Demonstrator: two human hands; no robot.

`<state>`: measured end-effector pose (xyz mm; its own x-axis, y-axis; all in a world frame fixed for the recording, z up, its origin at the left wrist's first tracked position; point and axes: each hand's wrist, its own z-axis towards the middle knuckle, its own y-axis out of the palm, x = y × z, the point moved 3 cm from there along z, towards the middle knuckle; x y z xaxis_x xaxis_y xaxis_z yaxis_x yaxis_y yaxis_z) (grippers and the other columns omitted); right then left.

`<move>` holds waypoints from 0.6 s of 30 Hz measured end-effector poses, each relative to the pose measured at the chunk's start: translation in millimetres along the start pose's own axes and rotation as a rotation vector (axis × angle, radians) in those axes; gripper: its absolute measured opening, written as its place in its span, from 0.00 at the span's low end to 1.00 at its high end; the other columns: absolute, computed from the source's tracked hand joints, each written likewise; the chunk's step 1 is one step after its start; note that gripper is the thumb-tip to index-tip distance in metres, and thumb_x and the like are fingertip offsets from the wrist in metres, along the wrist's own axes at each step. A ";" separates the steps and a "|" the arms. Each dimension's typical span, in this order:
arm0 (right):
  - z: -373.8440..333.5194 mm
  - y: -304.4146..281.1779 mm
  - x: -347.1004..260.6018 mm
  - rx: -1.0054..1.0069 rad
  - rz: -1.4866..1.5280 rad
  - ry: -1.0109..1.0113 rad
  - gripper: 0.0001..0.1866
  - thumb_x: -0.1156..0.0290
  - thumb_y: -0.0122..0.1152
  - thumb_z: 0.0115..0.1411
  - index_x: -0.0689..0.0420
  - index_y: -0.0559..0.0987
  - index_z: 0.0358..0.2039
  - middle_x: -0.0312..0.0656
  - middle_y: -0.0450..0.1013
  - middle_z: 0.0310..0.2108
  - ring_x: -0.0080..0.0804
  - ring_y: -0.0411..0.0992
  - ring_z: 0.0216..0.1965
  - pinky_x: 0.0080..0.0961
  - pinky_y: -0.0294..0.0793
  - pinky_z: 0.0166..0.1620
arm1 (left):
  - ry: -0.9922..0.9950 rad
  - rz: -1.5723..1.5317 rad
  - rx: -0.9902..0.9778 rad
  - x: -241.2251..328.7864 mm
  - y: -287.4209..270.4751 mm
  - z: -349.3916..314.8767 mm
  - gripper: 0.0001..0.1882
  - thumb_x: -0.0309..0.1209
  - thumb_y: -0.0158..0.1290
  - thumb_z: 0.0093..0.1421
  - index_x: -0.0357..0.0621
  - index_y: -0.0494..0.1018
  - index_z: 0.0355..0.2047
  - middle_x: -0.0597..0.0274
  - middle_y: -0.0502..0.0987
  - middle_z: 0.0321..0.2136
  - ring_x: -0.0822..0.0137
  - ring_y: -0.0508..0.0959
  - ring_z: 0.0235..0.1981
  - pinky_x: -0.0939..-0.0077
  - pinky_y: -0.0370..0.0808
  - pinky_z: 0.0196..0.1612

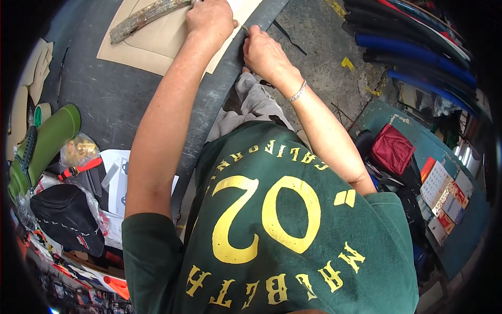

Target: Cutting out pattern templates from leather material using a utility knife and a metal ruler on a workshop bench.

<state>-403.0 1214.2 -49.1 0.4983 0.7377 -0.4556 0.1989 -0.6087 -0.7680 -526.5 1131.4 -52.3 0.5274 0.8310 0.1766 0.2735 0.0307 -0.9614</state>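
Observation:
At the top of the head view my left hand (210,18) is closed over the right end of a worn, mottled brown-grey bar (144,22). The bar lies across sheets of brown card (151,60) on a dark grey tabletop (99,89). The left fingertips are partly hidden at the picture's upper edge. My right hand (266,55) is at the table's near right edge, a little apart from the left one. Its fingers are curled in, pinched on something small that I cannot make out. A chain bracelet (297,91) circles the right wrist.
Left of the table are a green roll (49,141), a black bag (68,212) and white papers (117,178). On the right are blue and black rolls (418,52), a dark red bundle (392,149) and a calendar (436,186) on a greenish surface. A thin dark strip (290,37) shows beyond my right hand.

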 end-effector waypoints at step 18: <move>9.1 -18.8 -2.8 -0.017 -0.128 -0.146 0.14 0.65 0.49 0.71 0.65 0.69 0.44 0.65 0.78 0.29 0.67 0.79 0.33 0.56 0.79 0.39 | 0.306 -0.732 0.408 -21.2 -2.4 -18.5 0.32 0.41 0.71 0.49 0.37 0.74 0.50 0.47 0.76 0.48 0.48 0.77 0.52 0.56 0.78 0.53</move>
<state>-415.7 1226.2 -37.4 0.3401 0.8434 -0.4160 0.2681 -0.5109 -0.8168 -523.4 1103.4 -49.8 0.5406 0.3423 0.7685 0.3493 0.7398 -0.5751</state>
